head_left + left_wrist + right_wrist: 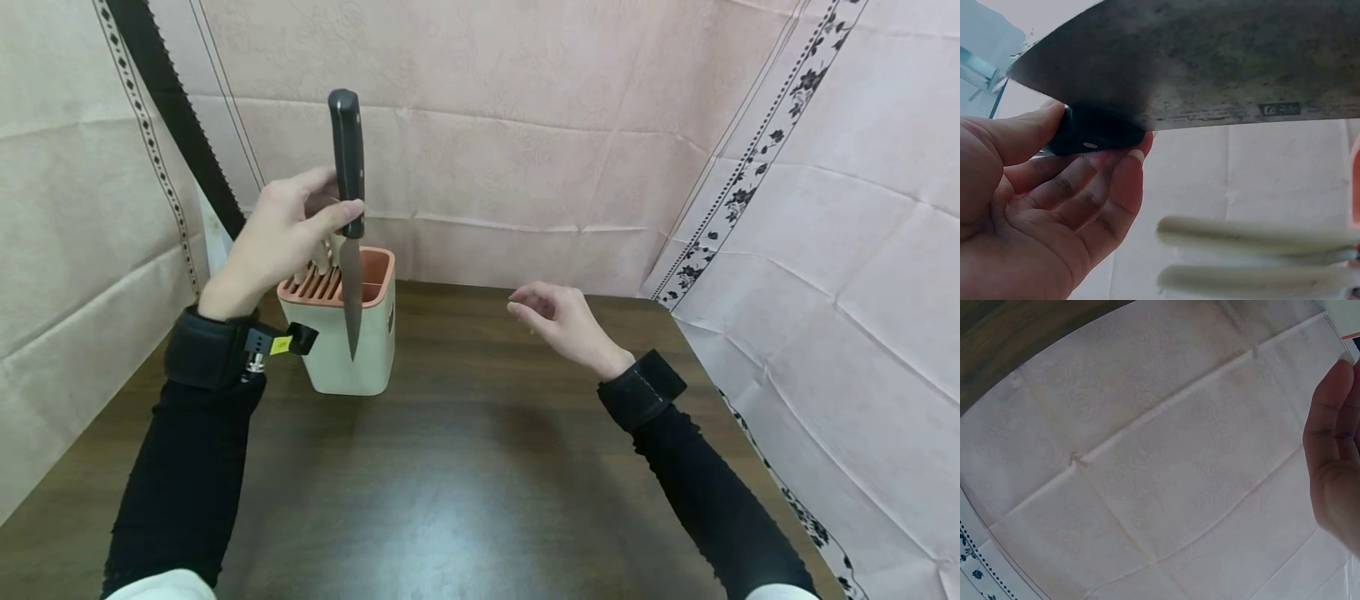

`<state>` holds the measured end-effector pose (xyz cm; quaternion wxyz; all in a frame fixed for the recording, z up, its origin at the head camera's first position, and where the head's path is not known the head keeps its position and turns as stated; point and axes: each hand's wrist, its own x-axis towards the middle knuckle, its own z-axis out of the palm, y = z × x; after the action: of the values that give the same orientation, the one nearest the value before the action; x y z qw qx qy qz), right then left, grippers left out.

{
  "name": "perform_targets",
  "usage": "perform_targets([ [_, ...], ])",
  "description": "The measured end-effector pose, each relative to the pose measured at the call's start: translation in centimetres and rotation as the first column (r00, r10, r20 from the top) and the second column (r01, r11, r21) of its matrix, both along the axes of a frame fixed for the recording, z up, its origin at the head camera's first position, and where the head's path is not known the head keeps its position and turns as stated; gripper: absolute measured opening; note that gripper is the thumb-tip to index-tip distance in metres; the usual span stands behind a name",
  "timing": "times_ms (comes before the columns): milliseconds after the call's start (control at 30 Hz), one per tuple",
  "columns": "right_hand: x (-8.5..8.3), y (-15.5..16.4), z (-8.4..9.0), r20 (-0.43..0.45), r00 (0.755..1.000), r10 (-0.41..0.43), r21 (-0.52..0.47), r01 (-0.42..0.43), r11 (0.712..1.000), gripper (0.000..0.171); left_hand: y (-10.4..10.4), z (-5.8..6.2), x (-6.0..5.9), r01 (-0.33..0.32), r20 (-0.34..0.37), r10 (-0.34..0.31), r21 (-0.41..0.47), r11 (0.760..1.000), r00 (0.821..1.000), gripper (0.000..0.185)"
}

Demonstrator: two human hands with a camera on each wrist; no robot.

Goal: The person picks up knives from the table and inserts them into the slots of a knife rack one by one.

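My left hand pinches the black handle of the knife between thumb and fingertips, holding it upright, point down, just in front of and above the slotted knife block. The block stands on the dark wooden table, with pale handles sticking out of its slots. My right hand hovers to the right of the block, well apart from it, fingers loosely curled and holding nothing.

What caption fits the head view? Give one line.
Left hand holds a knife upright over the knife block; right hand hovers open.
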<state>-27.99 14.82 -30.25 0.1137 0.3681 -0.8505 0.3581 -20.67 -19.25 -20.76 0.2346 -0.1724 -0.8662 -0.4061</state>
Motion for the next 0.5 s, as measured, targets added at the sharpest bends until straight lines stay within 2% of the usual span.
perform_targets([
  [167, -0.1, -0.2, -0.2, -0.013, 1.0, 0.005, 0.007, -0.005, 1.0, 0.016, -1.1, 0.7, 0.5, -0.035, -0.006, 0.035, 0.025, 0.999, 0.999, 0.032],
  [367, -0.2, -0.1, -0.5, -0.024, 1.0, 0.015, 0.015, -0.015, 1.0, 0.017, -2.0, 1.3, 0.9, -0.031, -0.028, 0.033, 0.058, 0.998, 0.999, 0.028],
  [500, -0.3, -0.1, -0.6, -0.028, 0.999, 0.025, 0.021, -0.025, 0.999, 0.017, -2.9, 1.5, 1.0, -0.083, -0.042, 0.086, 0.07, 0.994, 0.995, 0.026],
])
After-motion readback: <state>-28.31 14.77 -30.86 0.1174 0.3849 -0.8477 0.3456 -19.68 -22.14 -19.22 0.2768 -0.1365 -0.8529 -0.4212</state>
